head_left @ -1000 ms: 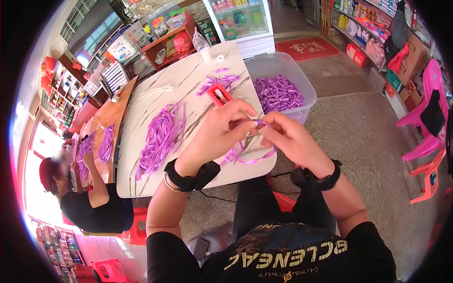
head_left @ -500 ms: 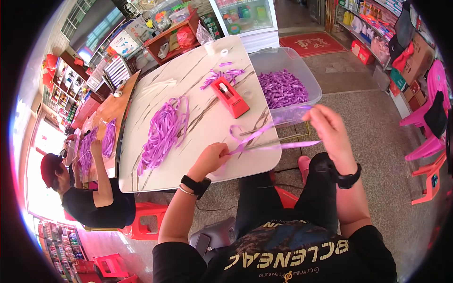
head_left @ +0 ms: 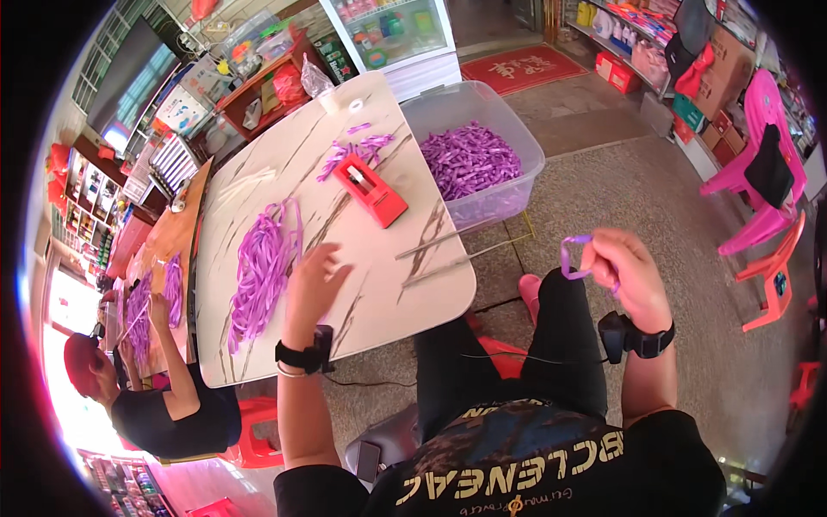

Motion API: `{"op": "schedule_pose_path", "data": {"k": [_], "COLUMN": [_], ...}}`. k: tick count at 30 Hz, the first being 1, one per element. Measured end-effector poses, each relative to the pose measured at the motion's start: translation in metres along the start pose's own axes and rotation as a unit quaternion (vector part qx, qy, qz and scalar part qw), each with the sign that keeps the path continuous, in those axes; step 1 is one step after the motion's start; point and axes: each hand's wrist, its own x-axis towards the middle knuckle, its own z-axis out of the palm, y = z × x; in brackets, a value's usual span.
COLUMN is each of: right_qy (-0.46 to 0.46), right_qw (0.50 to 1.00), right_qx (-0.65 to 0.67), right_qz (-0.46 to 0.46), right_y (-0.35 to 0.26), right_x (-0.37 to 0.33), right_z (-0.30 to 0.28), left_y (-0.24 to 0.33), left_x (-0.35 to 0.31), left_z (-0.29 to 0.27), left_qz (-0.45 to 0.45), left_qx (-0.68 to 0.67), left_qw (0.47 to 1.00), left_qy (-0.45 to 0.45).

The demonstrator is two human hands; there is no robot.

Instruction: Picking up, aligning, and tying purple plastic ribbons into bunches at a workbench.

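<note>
A purple ribbon (head_left: 570,258), curled into a loop, hangs from my right hand (head_left: 629,269), whose fingers are closed on it above my left knee. My left hand (head_left: 314,289) is over the marble-patterned table (head_left: 345,306), holding nothing, fingers apart. Just left of it lies a loose bundle of long purple ribbons (head_left: 261,280). Two thin metal rods (head_left: 452,270) stick out past the table's right edge with no ribbon on them. Behind them sits a red tape dispenser (head_left: 372,194), with several short folded purple pieces (head_left: 366,153) beyond it.
A clear plastic bin (head_left: 495,202) full of folded purple pieces (head_left: 474,159) stands against the table's right side. White strips (head_left: 247,185) and a white roll (head_left: 356,105) lie on the table. At left, another person (head_left: 172,405) handles purple ribbons. Pink chair (head_left: 762,164) far right.
The ribbon has come off the metal rods and is now in my right hand, farther right and lower. My left hand has released it, opened and moved left toward the bundle.
</note>
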Motion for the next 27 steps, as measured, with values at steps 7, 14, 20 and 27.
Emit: {"op": "schedule_pose_path", "data": {"k": [7,14,20,27], "right_qy": [-0.095,-0.123,-0.17,-0.133], "right_qw": [0.991,0.982,0.974,0.975], "right_qx": [-0.056,-0.061,-0.004,0.113], "right_qz": [0.076,0.128,0.149,0.137], "right_y": [-0.01,-0.007,0.006,0.041], "right_x": [-0.007,-0.011,-0.006,0.001], "right_z": [0.017,0.014,0.001,-0.01], "left_y": [0.147,0.174,0.172,0.17], "left_x": [0.001,0.001,0.004,0.002], "left_z": [0.041,0.066,0.072,0.085], "left_qz": [0.19,0.115,0.049,-0.014], "left_qx": [-0.374,-0.454,-0.502,-0.608], "left_qw": [0.895,0.818,0.761,0.683], "left_qy": [-0.153,-0.333,-0.407,-0.404]}}
